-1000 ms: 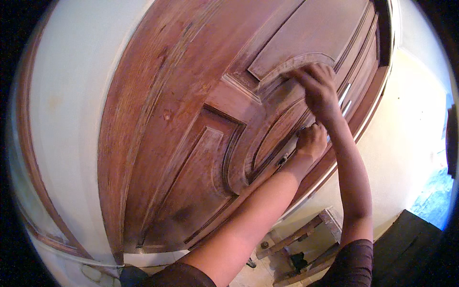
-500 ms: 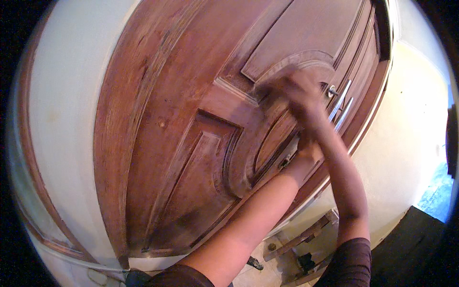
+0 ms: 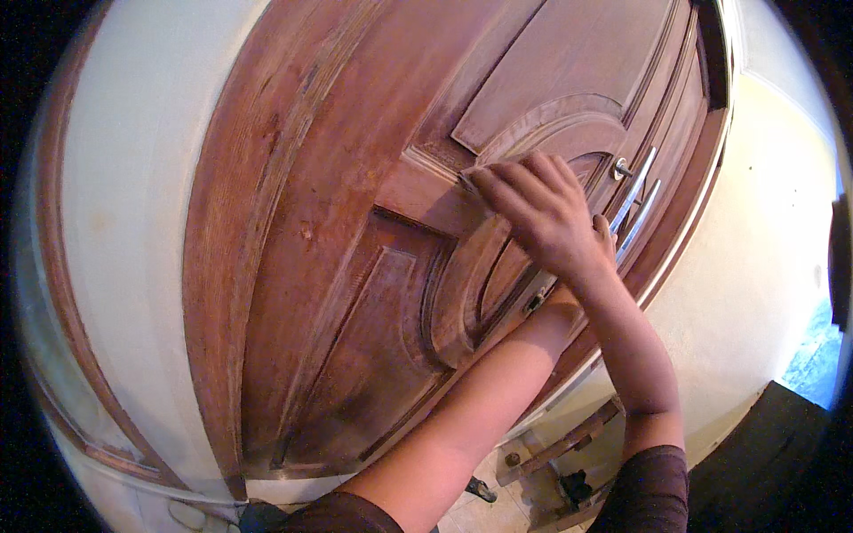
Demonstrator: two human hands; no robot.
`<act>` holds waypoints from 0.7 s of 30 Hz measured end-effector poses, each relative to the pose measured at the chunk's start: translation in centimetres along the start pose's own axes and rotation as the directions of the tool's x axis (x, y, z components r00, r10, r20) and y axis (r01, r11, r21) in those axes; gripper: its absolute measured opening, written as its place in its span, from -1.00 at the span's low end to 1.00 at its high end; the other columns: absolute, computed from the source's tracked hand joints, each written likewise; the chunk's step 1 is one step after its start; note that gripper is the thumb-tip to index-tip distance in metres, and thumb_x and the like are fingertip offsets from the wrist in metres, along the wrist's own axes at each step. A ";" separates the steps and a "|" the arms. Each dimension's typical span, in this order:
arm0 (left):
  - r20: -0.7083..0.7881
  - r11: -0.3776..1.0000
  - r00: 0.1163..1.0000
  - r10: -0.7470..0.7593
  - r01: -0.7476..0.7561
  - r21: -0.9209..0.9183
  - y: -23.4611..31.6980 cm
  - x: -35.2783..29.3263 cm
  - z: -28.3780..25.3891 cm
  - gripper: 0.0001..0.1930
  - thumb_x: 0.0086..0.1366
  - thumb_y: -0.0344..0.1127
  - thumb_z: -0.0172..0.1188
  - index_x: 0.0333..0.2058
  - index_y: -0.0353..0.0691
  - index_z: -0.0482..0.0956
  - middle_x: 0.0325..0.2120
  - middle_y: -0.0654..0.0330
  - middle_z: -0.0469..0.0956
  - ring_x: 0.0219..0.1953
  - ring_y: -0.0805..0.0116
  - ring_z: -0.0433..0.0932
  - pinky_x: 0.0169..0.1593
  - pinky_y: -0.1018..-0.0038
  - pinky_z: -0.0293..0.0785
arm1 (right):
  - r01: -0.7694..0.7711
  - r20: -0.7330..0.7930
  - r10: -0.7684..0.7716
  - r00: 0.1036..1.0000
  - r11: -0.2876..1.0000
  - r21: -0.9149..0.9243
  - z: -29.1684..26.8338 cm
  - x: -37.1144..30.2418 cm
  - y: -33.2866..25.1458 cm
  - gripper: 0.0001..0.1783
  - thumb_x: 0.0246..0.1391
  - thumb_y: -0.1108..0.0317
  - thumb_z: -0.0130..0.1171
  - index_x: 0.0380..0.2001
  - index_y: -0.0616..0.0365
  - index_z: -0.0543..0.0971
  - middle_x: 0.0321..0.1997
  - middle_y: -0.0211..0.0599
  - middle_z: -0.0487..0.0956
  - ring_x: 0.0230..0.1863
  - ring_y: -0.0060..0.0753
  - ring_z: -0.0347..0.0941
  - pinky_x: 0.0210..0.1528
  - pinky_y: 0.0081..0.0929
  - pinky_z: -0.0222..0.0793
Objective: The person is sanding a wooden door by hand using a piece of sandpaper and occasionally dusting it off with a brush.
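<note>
Beside cream wall (image 3: 773, 266), saw carved wooden door (image 3: 418, 195) with curved moulding (image 3: 453, 306) and chrome pull handle (image 3: 636, 188). Found right hand (image 3: 538, 209) over the moulding with fingers bent, close together; could not tell their hold. Found left hand (image 3: 605, 234) mostly hidden behind, near the handle; could not judge its fingers. Risked knuckles scraped by raised edges, or hands colliding through crossed reach.

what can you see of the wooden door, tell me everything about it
The door looks like reddish-brown wood, its grain showing and its finish patchy, paler in places and darker near the bottom. It has raised panels with curved moulding, a round lock and shiny metal bar handles. It stands upright, slanted and bent by the fisheye view; whether it is fully shut is unclear. The right hand appears to touch its moulding; the left hand, mostly hidden, is near the handles.
</note>
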State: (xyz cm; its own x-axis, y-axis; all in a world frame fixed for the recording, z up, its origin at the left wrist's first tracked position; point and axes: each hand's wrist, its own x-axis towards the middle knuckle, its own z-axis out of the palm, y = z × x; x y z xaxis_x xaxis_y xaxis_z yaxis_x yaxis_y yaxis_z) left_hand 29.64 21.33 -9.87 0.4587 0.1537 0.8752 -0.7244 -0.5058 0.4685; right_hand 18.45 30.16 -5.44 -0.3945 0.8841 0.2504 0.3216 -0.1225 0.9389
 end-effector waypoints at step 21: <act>-0.228 0.968 0.945 0.236 -0.207 0.143 -5.0 1.7 1.4 -0.54 0.49 -0.07 0.07 0.21 -0.22 0.53 0.16 -0.16 0.57 0.24 -0.14 0.52 0.24 0.01 0.48 | 0.209 0.147 -0.196 0.969 0.975 -0.078 -0.3 3.5 3.1 -0.59 0.03 0.22 0.15 -0.02 -0.08 0.67 0.02 -0.55 0.65 0.16 -0.37 0.44 0.33 -0.02 0.18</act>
State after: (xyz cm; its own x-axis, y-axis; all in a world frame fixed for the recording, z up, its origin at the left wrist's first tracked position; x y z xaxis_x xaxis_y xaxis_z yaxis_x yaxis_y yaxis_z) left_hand 34.74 22.92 -10.87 0.1450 0.2199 0.9647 -0.7224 -0.6427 0.2550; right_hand 17.80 32.72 -1.54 -0.3189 0.9475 0.0237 0.1638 0.0305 0.9860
